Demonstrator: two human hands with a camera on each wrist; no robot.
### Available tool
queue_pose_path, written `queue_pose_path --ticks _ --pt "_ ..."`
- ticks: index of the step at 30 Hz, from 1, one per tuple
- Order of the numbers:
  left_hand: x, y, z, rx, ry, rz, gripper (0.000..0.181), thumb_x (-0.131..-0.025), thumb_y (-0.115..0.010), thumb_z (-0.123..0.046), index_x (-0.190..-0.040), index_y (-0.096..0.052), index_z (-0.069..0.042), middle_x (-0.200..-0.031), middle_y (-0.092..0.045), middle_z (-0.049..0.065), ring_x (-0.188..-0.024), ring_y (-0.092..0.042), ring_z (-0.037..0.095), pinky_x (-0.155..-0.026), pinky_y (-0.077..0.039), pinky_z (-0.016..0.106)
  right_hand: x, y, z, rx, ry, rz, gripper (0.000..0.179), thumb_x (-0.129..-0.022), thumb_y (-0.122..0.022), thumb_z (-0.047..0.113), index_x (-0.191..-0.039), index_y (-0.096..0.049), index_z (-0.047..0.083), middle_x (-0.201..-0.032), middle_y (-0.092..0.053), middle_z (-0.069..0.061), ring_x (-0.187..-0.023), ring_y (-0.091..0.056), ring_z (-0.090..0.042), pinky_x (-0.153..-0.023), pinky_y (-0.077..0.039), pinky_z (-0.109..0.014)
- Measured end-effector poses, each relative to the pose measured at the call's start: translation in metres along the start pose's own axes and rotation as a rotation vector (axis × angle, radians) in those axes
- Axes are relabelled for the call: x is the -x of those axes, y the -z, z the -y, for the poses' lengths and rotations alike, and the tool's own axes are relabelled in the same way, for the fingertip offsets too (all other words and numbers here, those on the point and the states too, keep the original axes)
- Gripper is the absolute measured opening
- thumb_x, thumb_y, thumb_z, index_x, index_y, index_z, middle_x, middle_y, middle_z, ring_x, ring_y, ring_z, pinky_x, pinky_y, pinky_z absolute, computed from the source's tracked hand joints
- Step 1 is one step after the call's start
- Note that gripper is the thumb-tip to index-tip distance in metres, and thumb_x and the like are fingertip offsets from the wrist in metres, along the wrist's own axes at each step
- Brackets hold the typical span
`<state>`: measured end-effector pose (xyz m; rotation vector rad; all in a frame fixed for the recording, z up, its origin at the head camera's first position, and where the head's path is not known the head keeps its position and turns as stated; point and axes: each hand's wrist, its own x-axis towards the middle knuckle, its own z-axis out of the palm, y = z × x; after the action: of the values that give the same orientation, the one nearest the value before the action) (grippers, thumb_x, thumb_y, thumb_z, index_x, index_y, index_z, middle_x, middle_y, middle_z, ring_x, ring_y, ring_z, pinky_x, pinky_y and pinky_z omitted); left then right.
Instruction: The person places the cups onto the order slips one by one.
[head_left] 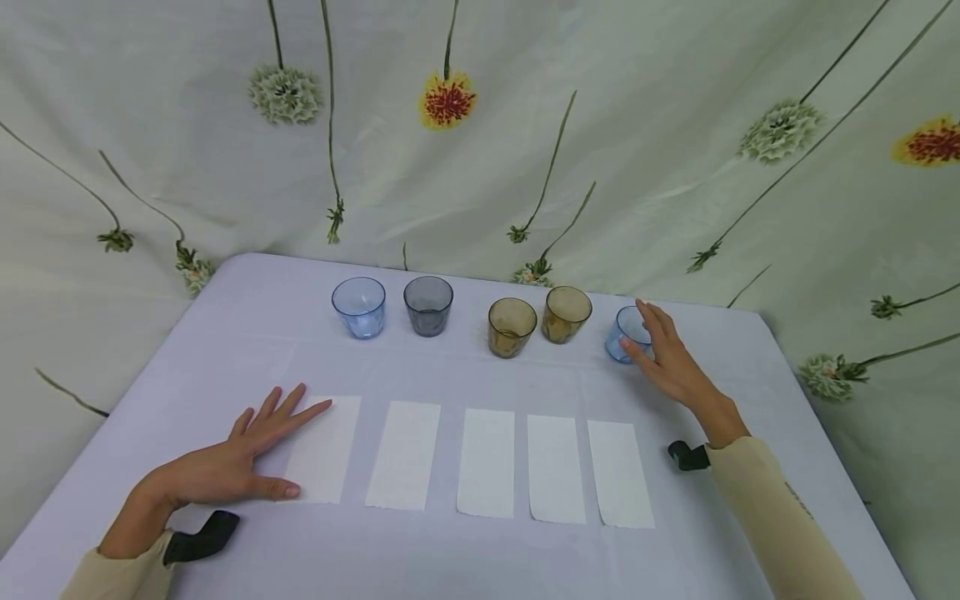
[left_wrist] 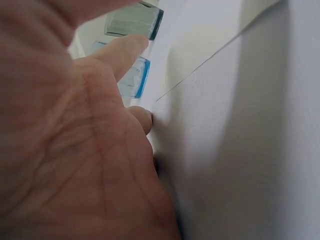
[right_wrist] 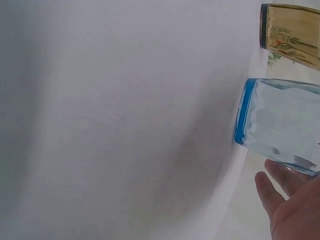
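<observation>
My right hand [head_left: 671,362] is at the blue glass [head_left: 618,342] on the far right, thumb in front and straight fingers along its right side. In the right wrist view, fingers [right_wrist: 270,195] are close beside this upright glass [right_wrist: 280,122]; whether they touch it I cannot tell. Over the left edge of the leftmost white paper rectangle [head_left: 330,450], my left hand [head_left: 232,462] is spread with nothing in it. Its palm [left_wrist: 95,150] fills much of the left wrist view.
Another blue glass [head_left: 360,308], a grey glass [head_left: 428,307] and two amber glasses, one nearer [head_left: 512,327] and one farther [head_left: 567,314], line the table's back. More white paper rectangles [head_left: 486,462] lie in a row in front. A flower-printed cloth [head_left: 637,150] hangs behind.
</observation>
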<state>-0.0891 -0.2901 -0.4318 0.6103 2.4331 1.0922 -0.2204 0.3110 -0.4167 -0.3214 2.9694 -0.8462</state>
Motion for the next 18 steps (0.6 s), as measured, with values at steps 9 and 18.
queue_pose_path --ticks 9,18 --pt "-0.0001 0.0018 -0.0006 -0.014 0.019 -0.001 0.095 -0.082 -0.078 -0.040 -0.159 -0.022 -0.033 -0.167 0.009 0.024 -0.147 0.027 0.050 -0.108 0.028 0.065 -0.0021 -0.0008 0.0027 -0.039 -0.035 0.003 0.085 -0.103 -0.046 0.051 -0.161 0.000 0.010 -0.159 -0.012 -0.028 -0.142 -0.035 -0.047 -0.109 -0.036 -0.065" --pt "-0.0017 0.0006 -0.0006 0.007 0.045 0.006 0.096 -0.080 -0.080 -0.041 -0.159 -0.024 -0.035 -0.167 0.011 0.023 -0.147 0.029 0.049 -0.107 0.030 0.066 -0.0018 -0.0024 0.0038 -0.076 -0.034 -0.005 0.083 -0.104 -0.048 0.046 -0.160 0.000 0.006 -0.157 -0.014 -0.030 -0.140 -0.035 -0.049 -0.109 -0.035 -0.066"
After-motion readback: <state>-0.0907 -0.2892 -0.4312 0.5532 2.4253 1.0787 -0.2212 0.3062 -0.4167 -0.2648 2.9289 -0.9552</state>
